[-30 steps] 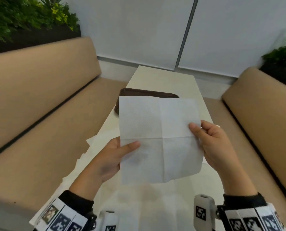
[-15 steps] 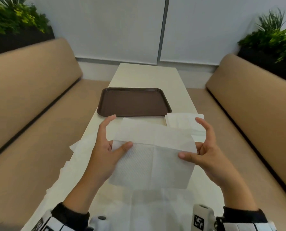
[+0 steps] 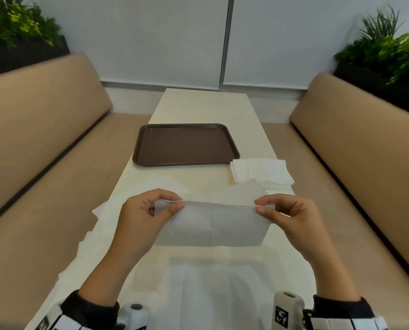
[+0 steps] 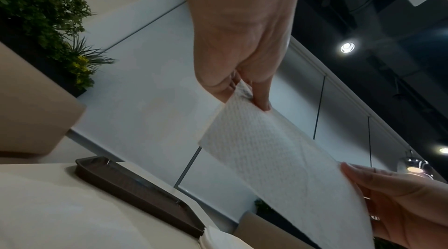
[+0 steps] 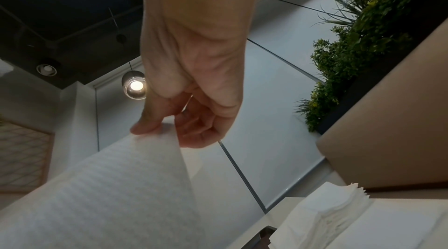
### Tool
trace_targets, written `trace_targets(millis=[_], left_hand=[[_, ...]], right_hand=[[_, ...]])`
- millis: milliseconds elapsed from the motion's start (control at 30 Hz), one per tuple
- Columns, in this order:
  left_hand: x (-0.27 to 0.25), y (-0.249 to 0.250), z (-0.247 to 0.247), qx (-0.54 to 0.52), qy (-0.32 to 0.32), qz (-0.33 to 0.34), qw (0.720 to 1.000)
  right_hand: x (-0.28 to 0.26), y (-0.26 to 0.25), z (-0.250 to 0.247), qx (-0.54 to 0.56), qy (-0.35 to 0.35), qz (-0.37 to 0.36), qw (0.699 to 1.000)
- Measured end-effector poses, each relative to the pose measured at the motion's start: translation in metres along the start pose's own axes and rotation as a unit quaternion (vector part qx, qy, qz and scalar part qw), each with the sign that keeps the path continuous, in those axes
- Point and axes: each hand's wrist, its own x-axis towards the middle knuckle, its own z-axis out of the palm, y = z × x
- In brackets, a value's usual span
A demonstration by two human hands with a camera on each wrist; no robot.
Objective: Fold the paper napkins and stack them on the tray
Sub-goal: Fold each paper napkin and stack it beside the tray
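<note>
Head view: 1 napkin (image 3: 212, 223) doubled over and held above the table (image 3: 200, 106), its 2 top corners pinched by the left hand (image 3: 144, 219) and the right hand (image 3: 291, 220).
Thumb and forefinger clamp the paper on each side (the left wrist view shows the left-hand pinch from below); the right wrist view alone shows the ragged edges of the napkin stack (image 5: 339, 213) just beside the brown tray (image 3: 185, 144), whose bare surface lies beyond the hands.
</note>
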Motion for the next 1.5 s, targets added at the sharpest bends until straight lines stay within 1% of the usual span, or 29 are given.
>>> trace_targets(millis=[67,167,233,300,333,400,500,567,633,733,800,833,867,900,967,1033,1100,1267,1367,1433,1467,1500], left_hand=[[-0.001,0.003,0.001,0.011,0.003,0.007,1.0],[-0.003,0.006,0.003,0.093,-0.011,0.031,0.995],[-0.004,0.008,0.005,0.117,-0.048,0.031,0.991],[-0.003,0.007,0.01,0.092,-0.105,0.022,0.99],[-0.001,0.005,0.014,0.074,-0.136,0.01,0.988],[0.004,-0.002,0.026,0.05,-0.182,-0.037,0.981],[0.017,-0.017,0.048,0.008,-0.212,-0.107,0.971],[0.029,-0.026,0.065,-0.002,-0.229,-0.119,0.966],[0.045,-0.034,0.085,-0.006,-0.241,-0.134,0.961],[0.078,-0.05,0.12,-0.033,-0.246,-0.176,0.952],[0.099,-0.061,0.144,-0.07,-0.258,-0.201,0.942],[0.109,-0.067,0.155,-0.093,-0.257,-0.213,0.938],[0.117,-0.072,0.165,-0.105,-0.252,-0.22,0.936],[0.124,-0.078,0.175,-0.097,-0.244,-0.219,0.94],[0.134,-0.092,0.192,-0.041,-0.222,-0.203,0.953],[0.139,-0.106,0.204,0.02,-0.205,-0.197,0.958],[0.139,-0.117,0.214,0.055,-0.199,-0.201,0.958],[0.137,-0.132,0.228,0.143,-0.188,-0.16,0.959],[0.134,-0.136,0.233,0.196,-0.195,-0.139,0.951],[0.131,-0.137,0.235,0.234,-0.199,-0.125,0.943],[0.13,-0.135,0.235,0.248,-0.203,-0.122,0.939],[0.128,-0.131,0.233,0.259,-0.208,-0.124,0.935]], right_hand=[[0.0,0.001,0.0,-0.018,0.009,-0.005,1.0],[-0.001,0.008,-0.006,-0.107,0.023,-0.019,0.994],[-0.004,0.01,-0.011,-0.111,-0.001,-0.014,0.994],[-0.006,0.018,-0.018,-0.063,-0.038,0.001,0.997],[-0.007,0.022,-0.021,-0.041,-0.053,0.014,0.998],[-0.007,0.033,-0.031,-0.016,-0.079,0.062,0.995],[-0.004,0.049,-0.048,0.014,-0.11,0.134,0.985],[0.003,0.057,-0.059,0.025,-0.118,0.157,0.98],[0.016,0.063,-0.071,0.016,-0.106,0.18,0.978],[0.045,0.076,-0.088,0.02,-0.074,0.224,0.972],[0.069,0.088,-0.094,0.031,-0.03,0.233,0.972],[0.08,0.096,-0.096,0.018,0.004,0.229,0.973],[0.091,0.104,-0.096,-0.018,0.042,0.224,0.974],[0.1,0.115,-0.097,-0.065,0.073,0.221,0.97],[0.114,0.134,-0.096,-0.136,0.096,0.229,0.959],[0.122,0.147,-0.095,-0.167,0.088,0.249,0.95],[0.125,0.157,-0.092,-0.219,0.07,0.262,0.937],[0.129,0.167,-0.084,-0.316,0.034,0.253,0.914],[0.13,0.169,-0.081,-0.367,0.017,0.244,0.898],[0.128,0.17,-0.078,-0.394,0.018,0.24,0.887],[0.126,0.17,-0.077,-0.407,0.025,0.244,0.88],[0.125,0.169,-0.075,-0.437,0.03,0.253,0.863]])
